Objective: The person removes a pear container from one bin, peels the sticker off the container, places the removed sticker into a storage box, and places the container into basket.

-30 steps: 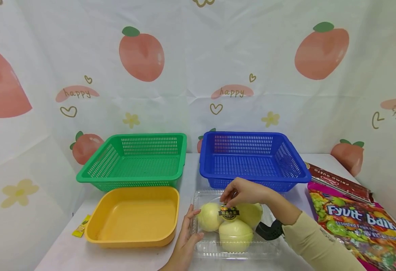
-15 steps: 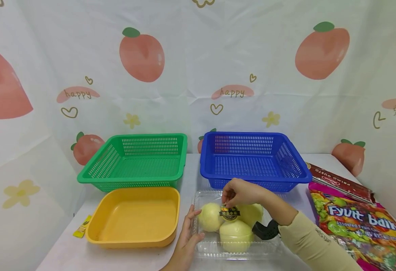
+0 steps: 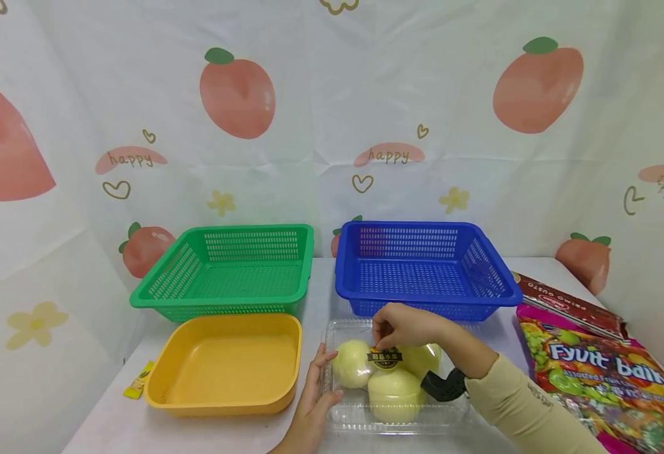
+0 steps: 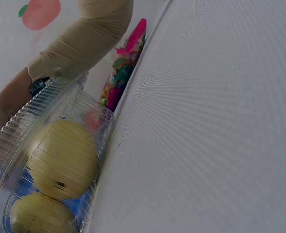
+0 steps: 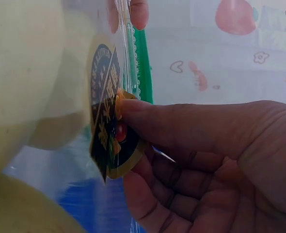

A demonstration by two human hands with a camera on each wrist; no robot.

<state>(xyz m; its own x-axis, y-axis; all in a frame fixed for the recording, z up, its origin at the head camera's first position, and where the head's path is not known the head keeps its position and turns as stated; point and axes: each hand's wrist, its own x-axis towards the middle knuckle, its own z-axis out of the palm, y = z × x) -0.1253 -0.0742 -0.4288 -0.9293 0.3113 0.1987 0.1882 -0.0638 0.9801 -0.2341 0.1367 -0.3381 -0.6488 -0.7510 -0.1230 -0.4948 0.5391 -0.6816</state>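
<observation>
A clear plastic box [image 3: 340,415] holds several pale yellow-green round fruits [image 3: 395,403]; its lid looks closed. A black and gold sticker [image 3: 385,359] is on the lid. My right hand [image 3: 410,326] pinches its far edge between thumb and index finger. The right wrist view shows this edge of the sticker [image 5: 126,145] lifted and bent away from the plastic, the rest still flat. My left hand [image 3: 313,403] rests along the box's left side, fingers fairly straight. In the left wrist view, the fruits [image 4: 63,158] show through the ribbed box wall [image 4: 92,107].
Behind stand a green basket [image 3: 241,296] and a blue basket [image 3: 428,299]. A yellow tub [image 3: 224,403] is to the left, beside a small yellow packet [image 3: 137,380]. At right lie a Fruit candy bag [image 3: 610,378] and a brown-red wrapper [image 3: 570,306].
My right hand has shifted slightly down and toward me, with the sticker's far edge in its fingertips. The left hand and the box have stayed in place.
</observation>
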